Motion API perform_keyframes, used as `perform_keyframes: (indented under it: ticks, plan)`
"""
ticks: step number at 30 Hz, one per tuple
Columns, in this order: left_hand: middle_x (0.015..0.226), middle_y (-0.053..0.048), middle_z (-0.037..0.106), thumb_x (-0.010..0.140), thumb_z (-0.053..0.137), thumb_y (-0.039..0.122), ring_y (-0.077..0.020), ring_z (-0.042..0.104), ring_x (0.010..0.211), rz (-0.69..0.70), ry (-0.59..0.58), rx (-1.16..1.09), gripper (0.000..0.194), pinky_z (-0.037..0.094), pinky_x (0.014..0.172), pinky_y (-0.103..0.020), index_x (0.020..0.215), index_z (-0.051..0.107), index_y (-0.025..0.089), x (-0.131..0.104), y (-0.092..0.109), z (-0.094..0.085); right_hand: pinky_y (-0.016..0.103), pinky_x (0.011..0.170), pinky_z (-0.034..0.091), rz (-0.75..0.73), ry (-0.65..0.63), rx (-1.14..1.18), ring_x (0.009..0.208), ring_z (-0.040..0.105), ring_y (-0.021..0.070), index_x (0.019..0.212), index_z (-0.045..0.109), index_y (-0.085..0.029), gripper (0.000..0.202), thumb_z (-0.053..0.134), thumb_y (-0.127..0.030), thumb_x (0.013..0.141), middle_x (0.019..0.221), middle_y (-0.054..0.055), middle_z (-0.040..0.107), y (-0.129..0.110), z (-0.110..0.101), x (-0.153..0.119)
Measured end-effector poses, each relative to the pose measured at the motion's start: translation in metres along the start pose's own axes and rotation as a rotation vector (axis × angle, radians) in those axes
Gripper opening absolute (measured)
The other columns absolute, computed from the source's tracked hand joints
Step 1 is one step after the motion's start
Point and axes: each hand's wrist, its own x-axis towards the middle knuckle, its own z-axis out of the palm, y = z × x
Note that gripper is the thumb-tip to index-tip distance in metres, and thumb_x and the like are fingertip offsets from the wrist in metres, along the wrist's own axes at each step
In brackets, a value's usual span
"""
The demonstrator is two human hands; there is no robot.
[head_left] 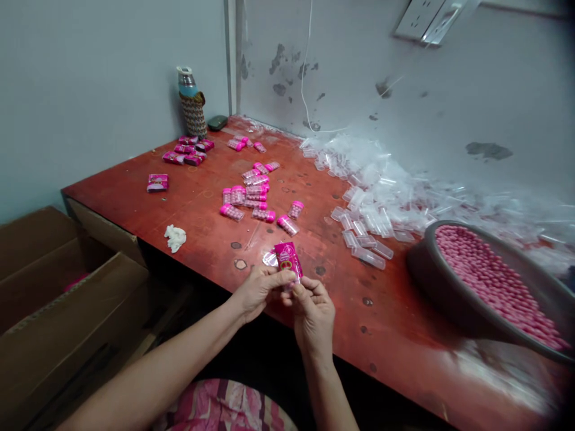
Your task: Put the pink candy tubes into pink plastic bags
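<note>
Just over the table's front edge, my left hand (265, 292) and my right hand (313, 311) pinch the lower end of a pink printed packet (288, 258) between thumbs and fingers. Its far end points away from me. What lies behind the packet in my fingers is hidden. A small silvery piece of film or label (270, 258) shows on the table just left of the packet. Past it lie several clear tubes of pink balls with bright pink caps (287, 225), scattered in a loose group (256, 190).
A grey basin (431, 263) of pink balls (498, 281) stands at right. Many clear empty tubes (372, 215) heap along the wall. Pink packets (185, 149) and a bottle in a woven cover (193, 111) sit back left. Crumpled white tissue (175, 238) lies nearer; a cardboard box (108, 287) is lower left.
</note>
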Motion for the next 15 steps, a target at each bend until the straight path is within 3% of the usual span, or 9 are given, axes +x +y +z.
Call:
perform_keyframes:
  ticks: [7,9,11,13,15]
  plan:
    - [0.056,-0.004,0.059,0.066,0.066,0.025,-0.0087,0.052,0.048,0.002,-0.018,0.042,0.019,0.043,0.053,-0.022,0.064,0.063,0.007,-0.004,-0.002,-0.005,0.018,0.048,0.048,-0.023,-0.071,-0.107,0.046,0.059,0.0093,0.075,0.05,-0.017,0.016,0.065,-0.021,0.07,0.056,-0.003,0.062,0.003,0.006,0.01]
    - [0.058,-0.004,0.061,0.066,0.066,0.025,-0.0109,0.055,0.052,0.053,0.035,0.035,0.018,0.045,0.057,-0.025,0.063,0.063,0.008,-0.012,0.006,-0.009,0.019,0.048,0.048,-0.024,-0.117,-0.131,0.048,0.059,0.0096,0.075,0.05,-0.017,0.016,0.065,-0.021,0.07,0.057,-0.003,0.062,0.003,0.011,0.011]
    - [0.067,-0.004,0.065,0.068,0.065,0.025,-0.0147,0.06,0.064,0.232,0.173,-0.008,0.014,0.047,0.068,-0.029,0.065,0.063,0.011,-0.028,0.023,-0.02,0.022,0.051,0.05,-0.015,-0.161,-0.143,0.052,0.061,0.0111,0.078,0.05,-0.017,0.018,0.065,-0.021,0.07,0.063,-0.002,0.064,0.0,0.013,0.011]
    - [0.081,-0.002,0.068,0.073,0.06,0.03,-0.0181,0.06,0.082,0.531,0.351,-0.062,0.014,0.045,0.081,-0.034,0.069,0.063,0.016,-0.047,0.047,-0.038,0.023,0.052,0.051,-0.015,-0.162,-0.161,0.054,0.061,0.0121,0.081,0.051,-0.017,0.019,0.065,-0.022,0.07,0.066,0.0,0.065,-0.004,0.012,0.012]
    - [0.086,-0.001,0.068,0.077,0.047,0.048,-0.0187,0.058,0.09,0.842,0.5,-0.046,0.033,0.042,0.086,-0.036,0.083,0.063,0.019,-0.064,0.072,-0.059,0.023,0.051,0.05,-0.023,-0.114,-0.188,0.053,0.061,0.012,0.082,0.051,-0.017,0.018,0.064,-0.025,0.071,0.065,0.0,0.064,-0.009,0.007,0.016]
